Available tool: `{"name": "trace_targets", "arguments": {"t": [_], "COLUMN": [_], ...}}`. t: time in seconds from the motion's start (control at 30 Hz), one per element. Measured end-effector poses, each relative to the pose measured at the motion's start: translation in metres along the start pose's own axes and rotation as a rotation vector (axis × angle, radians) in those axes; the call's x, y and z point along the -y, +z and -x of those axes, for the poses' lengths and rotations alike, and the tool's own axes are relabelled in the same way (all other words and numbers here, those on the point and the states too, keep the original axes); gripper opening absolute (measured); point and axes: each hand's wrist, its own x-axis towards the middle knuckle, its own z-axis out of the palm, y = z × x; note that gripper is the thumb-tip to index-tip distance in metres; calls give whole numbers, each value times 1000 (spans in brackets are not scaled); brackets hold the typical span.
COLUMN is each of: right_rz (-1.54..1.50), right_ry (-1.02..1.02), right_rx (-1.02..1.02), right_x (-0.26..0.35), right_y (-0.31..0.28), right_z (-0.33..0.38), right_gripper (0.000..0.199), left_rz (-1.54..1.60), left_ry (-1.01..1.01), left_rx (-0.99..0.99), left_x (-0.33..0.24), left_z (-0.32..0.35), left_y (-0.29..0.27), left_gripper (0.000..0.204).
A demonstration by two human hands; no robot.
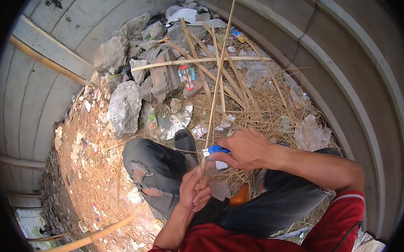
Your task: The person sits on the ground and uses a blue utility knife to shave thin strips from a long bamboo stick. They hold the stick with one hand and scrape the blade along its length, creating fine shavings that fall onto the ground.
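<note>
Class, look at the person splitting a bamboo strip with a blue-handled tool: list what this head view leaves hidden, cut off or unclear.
- Blade of the blue-handled tool: covered by the right hand.
- Lower end of the bamboo strip: hidden inside the left hand.
- Top of the strip: cut off by the upper edge.
- Orange object between the knees: mostly hidden by the legs; its kind is unclear.

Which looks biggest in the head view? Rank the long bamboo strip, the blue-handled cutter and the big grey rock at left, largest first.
1. Long bamboo strip, by far the longest, though thin.
2. Big grey rock, the bulkiest.
3. Blue-handled cutter, smallest, partly hidden in the right hand.
</note>
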Motion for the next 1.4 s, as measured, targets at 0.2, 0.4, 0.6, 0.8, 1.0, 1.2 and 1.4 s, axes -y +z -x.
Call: {"name": "trace_targets", "arguments": {"t": [0.2, 0.4, 0.6, 0.8, 1.0, 1.2, 1.4], "right_rz": [20, -415, -1187, -1059, -993, -307, 2], "right_ry": [566, 539, 219, 290, 296, 88, 11], "right_rx": [-327, -553, -387, -404, -337, -353, -133], "right_x": [-143, -171, -86, -62, -53, -45, -21], "right_y": [-92, -95, -70, -51, -41, -34, -16], "right_z": [-34, -19, -17, -19, -18, -8, 9], "right_gripper": [69, 64, 50, 29, 32, 39, 37], "left_rz": [-159, -348, -278, -552, -781, -575, -558], "left_ry": [-125, -62, -17, 85, 201, 239, 256], "left_rx": [101, 299, 117, 267, 180, 66, -24], "left_x": [21, 37, 35, 32, 20, 4, -13], "left_z": [51, 54, 32, 14, -12, -29, -33], "left_y": [-25, -35, -31, -39, -2, 7, 26], "left_gripper": [41, 42, 42, 43, 42, 43, 41]}}
